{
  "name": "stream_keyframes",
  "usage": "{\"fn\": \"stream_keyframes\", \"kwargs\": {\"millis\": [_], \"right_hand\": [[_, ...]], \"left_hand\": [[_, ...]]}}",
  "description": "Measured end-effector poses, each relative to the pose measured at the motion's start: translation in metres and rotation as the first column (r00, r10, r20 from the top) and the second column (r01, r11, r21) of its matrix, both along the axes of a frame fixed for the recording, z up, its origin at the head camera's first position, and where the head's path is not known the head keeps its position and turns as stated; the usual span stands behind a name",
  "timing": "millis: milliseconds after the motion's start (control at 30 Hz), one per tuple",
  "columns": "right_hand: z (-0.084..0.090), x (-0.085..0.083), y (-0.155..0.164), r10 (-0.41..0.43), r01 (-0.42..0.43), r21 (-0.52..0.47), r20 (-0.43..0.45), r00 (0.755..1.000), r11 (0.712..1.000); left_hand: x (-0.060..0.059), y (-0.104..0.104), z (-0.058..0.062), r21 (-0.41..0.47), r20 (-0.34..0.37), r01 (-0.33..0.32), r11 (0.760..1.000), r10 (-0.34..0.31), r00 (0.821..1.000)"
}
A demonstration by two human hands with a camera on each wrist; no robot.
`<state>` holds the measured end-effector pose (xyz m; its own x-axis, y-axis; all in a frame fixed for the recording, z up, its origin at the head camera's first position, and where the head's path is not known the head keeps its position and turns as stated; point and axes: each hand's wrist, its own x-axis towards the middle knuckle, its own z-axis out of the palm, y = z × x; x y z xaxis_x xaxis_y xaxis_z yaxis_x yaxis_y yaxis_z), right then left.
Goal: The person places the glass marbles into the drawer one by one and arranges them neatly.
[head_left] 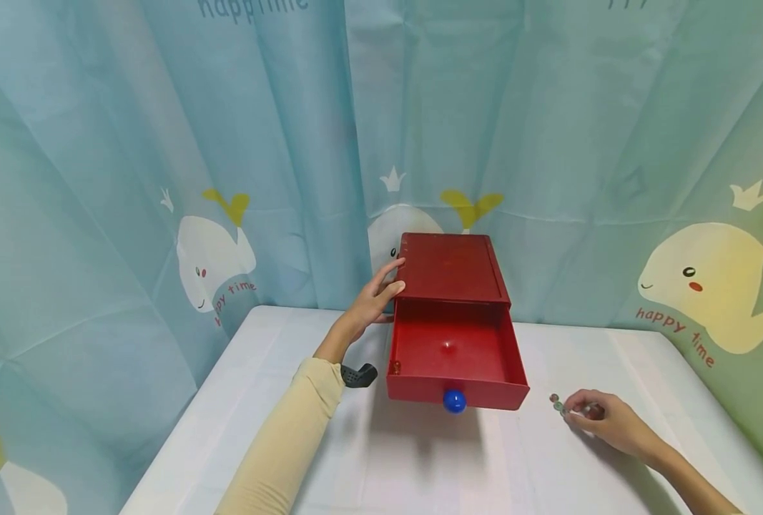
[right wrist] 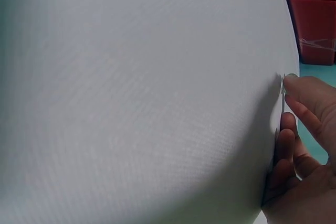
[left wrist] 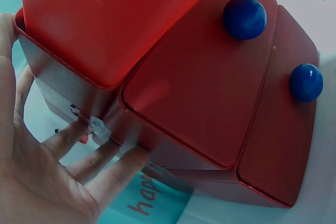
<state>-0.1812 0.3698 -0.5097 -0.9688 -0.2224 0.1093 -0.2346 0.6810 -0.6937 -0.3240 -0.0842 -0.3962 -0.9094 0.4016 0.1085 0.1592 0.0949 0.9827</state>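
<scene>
White table (head_left: 420, 465): red drawer box (head_left: 452, 268), top drawer (head_left: 455, 357) pulled out. Left hand (head_left: 373, 297), fingers straight, against box's left side; right hand (head_left: 603, 422) pinching marbles (head_left: 557, 404), near right.

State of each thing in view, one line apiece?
Top drawer: pulled open, one marble in its front left corner.
Lower drawers: closed.
Red drawer box: upright on the table.
Left hand: flat against the box's side.
Right hand: fingers curled on marbles on the table.
</scene>
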Motion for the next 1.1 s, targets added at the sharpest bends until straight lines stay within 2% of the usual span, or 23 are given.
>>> {"fn": "stream_keyframes", "kwargs": {"millis": [167, 467, 667, 800, 1100], "right_hand": [[0.000, 0.000, 0.000, 0.001, -0.001, 0.005, -0.003, 1.000, 1.000], [0.000, 0.001, 0.000, 0.021, -0.020, 0.008, -0.058, 0.998, 1.000], [0.002, 0.001, 0.000, 0.028, -0.028, 0.007, -0.006, 1.000, 1.000], [0.005, -0.001, 0.002, 0.090, -0.090, -0.007, 0.006, 0.996, 0.996], [0.015, -0.005, 0.008, 0.247, -0.247, 0.000, -0.067, 0.967, 0.969]], "left_hand": [[0.000, 0.000, 0.001, -0.006, -0.006, 0.000, 1.000, 0.000, 1.000], [0.001, 0.000, 0.000, 0.005, -0.004, 0.003, 1.000, -0.003, 1.000], [0.001, -0.001, 0.000, 0.000, -0.006, 0.002, 1.000, -0.002, 1.000], [0.002, -0.001, 0.001, -0.002, -0.001, 0.002, 1.000, -0.002, 1.000], [0.003, -0.001, -0.001, 0.007, 0.002, -0.004, 1.000, 0.004, 1.000]]}}
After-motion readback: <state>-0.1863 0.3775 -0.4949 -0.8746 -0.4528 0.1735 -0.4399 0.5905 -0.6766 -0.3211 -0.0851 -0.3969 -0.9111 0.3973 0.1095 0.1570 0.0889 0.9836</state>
